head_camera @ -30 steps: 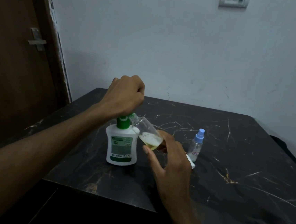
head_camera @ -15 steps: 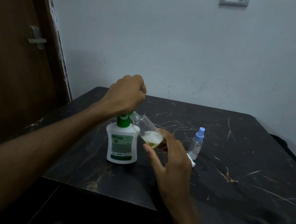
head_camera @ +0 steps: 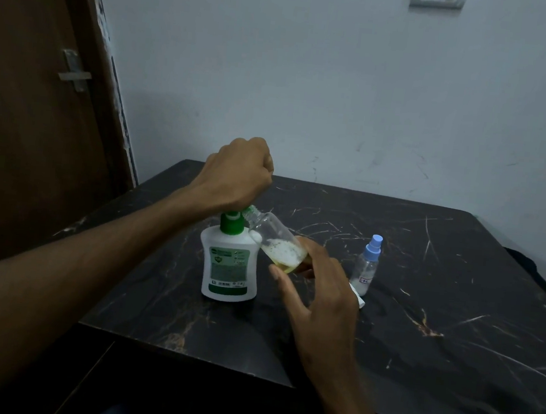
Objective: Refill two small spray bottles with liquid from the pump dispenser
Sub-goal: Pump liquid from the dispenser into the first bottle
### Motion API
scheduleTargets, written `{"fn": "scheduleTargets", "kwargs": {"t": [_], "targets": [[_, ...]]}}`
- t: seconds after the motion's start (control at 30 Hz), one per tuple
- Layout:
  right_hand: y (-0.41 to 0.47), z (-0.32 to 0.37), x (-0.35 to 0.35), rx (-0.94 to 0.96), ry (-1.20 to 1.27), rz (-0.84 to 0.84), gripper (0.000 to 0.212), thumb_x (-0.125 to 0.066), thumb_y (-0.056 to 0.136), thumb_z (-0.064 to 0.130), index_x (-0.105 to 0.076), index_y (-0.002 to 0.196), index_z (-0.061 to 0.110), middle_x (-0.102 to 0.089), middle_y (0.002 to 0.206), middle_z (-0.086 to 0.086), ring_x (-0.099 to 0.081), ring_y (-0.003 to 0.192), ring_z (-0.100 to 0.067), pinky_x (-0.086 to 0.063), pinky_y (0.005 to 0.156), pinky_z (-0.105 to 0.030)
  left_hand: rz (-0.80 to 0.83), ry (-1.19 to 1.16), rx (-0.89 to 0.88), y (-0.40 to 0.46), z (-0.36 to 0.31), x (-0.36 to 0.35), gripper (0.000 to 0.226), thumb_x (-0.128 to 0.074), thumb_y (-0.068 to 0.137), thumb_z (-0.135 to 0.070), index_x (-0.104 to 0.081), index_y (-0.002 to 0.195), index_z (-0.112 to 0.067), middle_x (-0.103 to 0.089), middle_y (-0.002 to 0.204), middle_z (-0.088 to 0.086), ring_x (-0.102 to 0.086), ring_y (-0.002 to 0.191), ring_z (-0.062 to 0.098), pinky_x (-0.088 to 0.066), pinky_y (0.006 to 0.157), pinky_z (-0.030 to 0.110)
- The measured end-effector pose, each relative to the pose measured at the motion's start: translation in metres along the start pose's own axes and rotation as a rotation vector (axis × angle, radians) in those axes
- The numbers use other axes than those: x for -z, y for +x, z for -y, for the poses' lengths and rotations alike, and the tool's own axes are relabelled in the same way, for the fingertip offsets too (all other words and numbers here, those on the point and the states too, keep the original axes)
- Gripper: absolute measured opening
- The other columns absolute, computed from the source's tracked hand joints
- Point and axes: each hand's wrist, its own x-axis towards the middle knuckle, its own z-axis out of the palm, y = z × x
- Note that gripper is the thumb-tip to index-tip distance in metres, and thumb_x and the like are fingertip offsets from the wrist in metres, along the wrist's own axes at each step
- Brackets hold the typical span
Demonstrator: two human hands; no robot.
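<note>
A white pump dispenser with a green collar stands on the dark marble table. My left hand is curled into a fist on top of its pump head, which the hand hides. My right hand holds a clear uncapped spray bottle tilted, its mouth at the pump's nozzle. Foamy yellowish liquid sits in the bottle's lower end. A second small spray bottle with a blue cap stands upright to the right.
A small white object, partly hidden by my right hand, lies on the table beside the blue-capped bottle. A brown door is at the left and a pale wall stands behind the table.
My left fist has risen a little above the dispenser compared with a second ago. The tilted bottle and my right hand have stayed nearly in place.
</note>
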Motion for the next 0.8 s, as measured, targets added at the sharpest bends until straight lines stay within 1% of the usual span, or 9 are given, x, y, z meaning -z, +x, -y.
{"fn": "scheduleTargets", "kwargs": {"t": [0.13, 0.23, 0.4, 0.47, 0.57, 0.63, 0.67, 0.7, 0.8], "targets": [[0.0003, -0.0002, -0.0009, 0.009, 0.008, 0.008, 0.048, -0.066, 0.096, 0.048, -0.061, 0.136, 0.022, -0.066, 0.111, 0.011, -0.060, 0.101, 0.000, -0.051, 0.088, -0.018, -0.005, -0.011, -0.029, 0.0022, -0.0002, 0.0019, 0.046, -0.049, 0.081, 0.007, -0.040, 0.045, -0.020, -0.058, 0.080, -0.003, -0.057, 0.056, 0.018, -0.034, 0.048, 0.026], [0.0005, 0.0006, -0.0003, 0.014, 0.011, -0.003, 0.047, -0.066, 0.096, 0.048, -0.061, 0.134, 0.023, -0.065, 0.110, 0.013, -0.060, 0.100, 0.000, -0.050, 0.087, -0.017, -0.003, 0.005, -0.014, -0.0006, 0.0003, -0.0016, 0.033, -0.049, 0.085, 0.006, -0.053, 0.055, -0.007, -0.058, 0.082, 0.000, -0.059, 0.073, 0.016, -0.036, 0.050, 0.026], [-0.0001, 0.0025, 0.0014, 0.030, 0.025, -0.015, 0.046, -0.064, 0.096, 0.050, -0.061, 0.134, 0.024, -0.060, 0.109, 0.018, -0.061, 0.099, -0.001, -0.051, 0.087, -0.019, -0.003, 0.000, -0.024, 0.0001, -0.0027, 0.0045, 0.038, -0.049, 0.080, 0.008, -0.052, 0.048, -0.013, -0.059, 0.079, 0.002, -0.048, 0.045, 0.016, -0.030, 0.046, 0.026], [-0.0001, 0.0019, 0.0011, 0.026, 0.024, -0.010, 0.046, -0.065, 0.096, 0.049, -0.062, 0.133, 0.024, -0.063, 0.109, 0.015, -0.061, 0.099, -0.002, -0.052, 0.086, -0.021, 0.001, 0.001, -0.024, 0.0002, -0.0034, 0.0035, 0.035, -0.049, 0.079, 0.008, -0.053, 0.049, -0.011, -0.059, 0.080, 0.001, -0.051, 0.048, 0.017, -0.031, 0.046, 0.025], [0.0001, 0.0018, 0.0012, 0.022, 0.027, -0.008, 0.045, -0.066, 0.096, 0.047, -0.062, 0.134, 0.023, -0.066, 0.111, 0.012, -0.061, 0.101, -0.002, -0.053, 0.088, -0.024, 0.006, 0.018, -0.020, -0.0012, -0.0025, -0.0004, 0.015, -0.050, 0.080, 0.007, -0.054, 0.067, 0.001, -0.059, 0.077, 0.003, -0.058, 0.060, 0.019, -0.033, 0.047, 0.026], [-0.0001, 0.0025, 0.0015, 0.024, 0.026, -0.009, 0.045, -0.067, 0.096, 0.047, -0.062, 0.134, 0.023, -0.065, 0.111, 0.013, -0.061, 0.102, -0.001, -0.052, 0.088, -0.023, -0.018, 0.021, 0.005, 0.0001, -0.0022, 0.0027, 0.002, -0.051, 0.077, 0.005, -0.051, 0.079, 0.005, -0.054, 0.058, 0.016, -0.045, 0.044, 0.022, -0.032, 0.046, 0.028], [-0.0003, 0.0028, 0.0018, 0.021, 0.028, -0.008, 0.044, -0.067, 0.096, 0.047, -0.062, 0.133, 0.025, -0.065, 0.111, 0.014, -0.061, 0.101, -0.001, -0.052, 0.088, -0.022, -0.053, 0.028, 0.011, 0.0015, -0.0022, 0.0028, 0.035, -0.051, 0.075, 0.004, -0.020, 0.072, -0.013, -0.043, 0.048, 0.014, -0.035, 0.043, 0.020, -0.030, 0.047, 0.028], [-0.0002, 0.0031, 0.0020, 0.018, 0.031, -0.007, 0.043, -0.066, 0.096, 0.048, -0.062, 0.133, 0.026, -0.064, 0.110, 0.014, -0.061, 0.101, -0.001, -0.052, 0.088, -0.023, -0.054, 0.038, 0.003, 0.0011, -0.0021, 0.0039, 0.037, -0.050, 0.073, 0.003, -0.042, 0.045, -0.018, -0.035, 0.045, 0.006, -0.031, 0.044, 0.017, -0.028, 0.047, 0.027], [0.0003, 0.0023, 0.0021, 0.020, 0.032, 0.005, 0.043, -0.065, 0.097, 0.048, -0.062, 0.133, 0.026, -0.065, 0.111, 0.014, -0.061, 0.101, -0.003, -0.052, 0.087, -0.025, -0.044, 0.014, 0.006, -0.0007, -0.0030, 0.0020, 0.035, -0.050, 0.077, 0.004, -0.049, 0.046, -0.012, -0.049, 0.055, 0.014, -0.044, 0.044, 0.019, -0.027, 0.044, 0.027]]}}
